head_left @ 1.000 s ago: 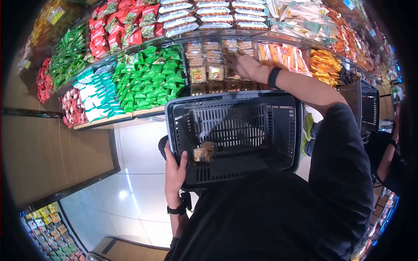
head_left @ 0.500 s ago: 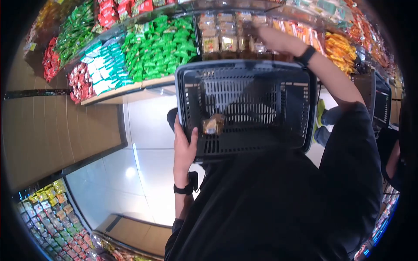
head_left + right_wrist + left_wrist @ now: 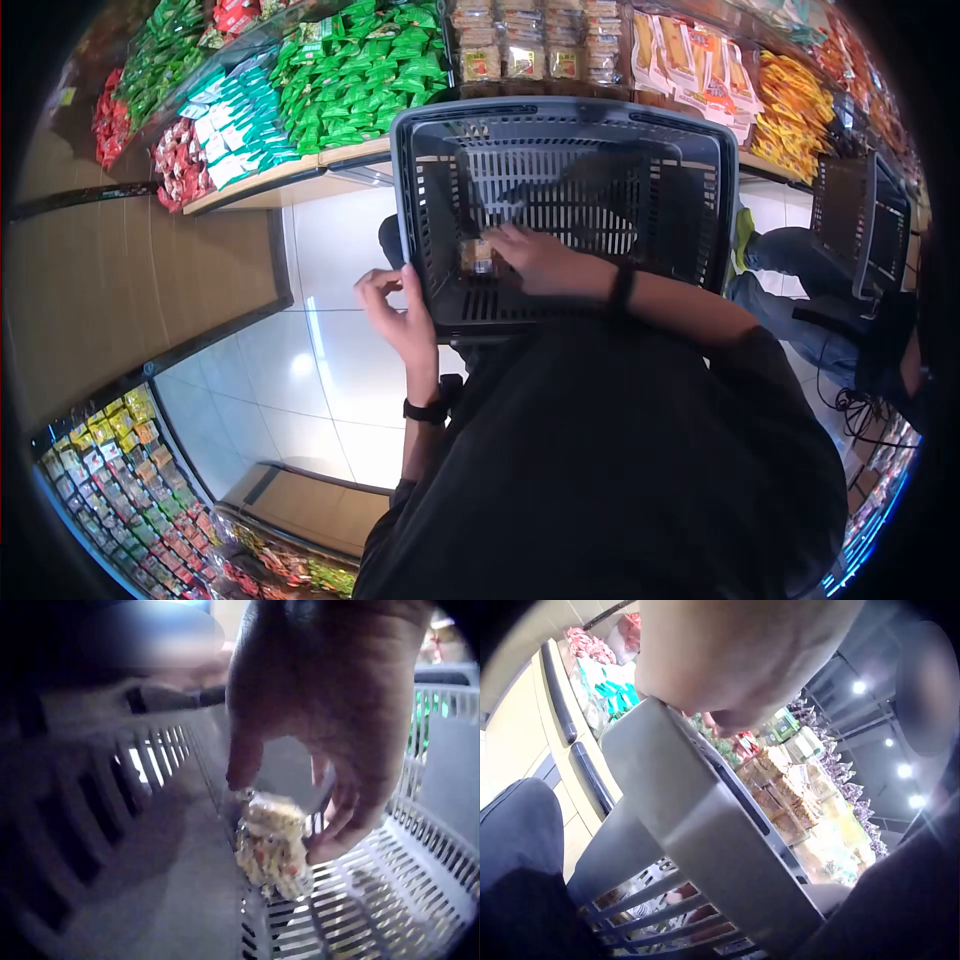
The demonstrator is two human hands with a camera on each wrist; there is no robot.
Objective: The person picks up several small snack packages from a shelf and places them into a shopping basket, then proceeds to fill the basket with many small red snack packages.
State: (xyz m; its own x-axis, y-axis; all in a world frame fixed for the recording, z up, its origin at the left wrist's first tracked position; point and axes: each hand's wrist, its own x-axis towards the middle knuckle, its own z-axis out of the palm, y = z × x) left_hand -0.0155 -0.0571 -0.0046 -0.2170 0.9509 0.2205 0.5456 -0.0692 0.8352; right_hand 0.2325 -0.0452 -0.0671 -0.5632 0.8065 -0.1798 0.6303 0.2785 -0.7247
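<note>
A dark plastic shopping basket (image 3: 560,112) is in front of the body in the head view. My right hand (image 3: 540,262) reaches into its left part. In the right wrist view the right hand (image 3: 322,712) has its thumb and bent fingers around a clear snack packet (image 3: 274,847) with pale, orange-flecked contents. Small snack packets (image 3: 476,257) lie low in the basket beside the fingertips in the head view. My left hand (image 3: 395,312) is at the basket's left rim, thumb by the edge, other fingers loosely bent outside it. The left wrist view shows that hand overlapping the basket corner (image 3: 667,765).
Behind the basket, a shelf carries stacked snack packets (image 3: 525,60), green bags (image 3: 365,70), orange-white packs (image 3: 690,65) and yellow packs (image 3: 795,105). Another dark basket (image 3: 880,225) is at the right, near a person's legs (image 3: 785,275). Pale floor tiles (image 3: 320,400) show at left.
My right hand has come from the shelf's snack packets down into the basket. The left hand's fingers have moved off the basket's outer side and bent. The view has shifted relative to the shelf.
</note>
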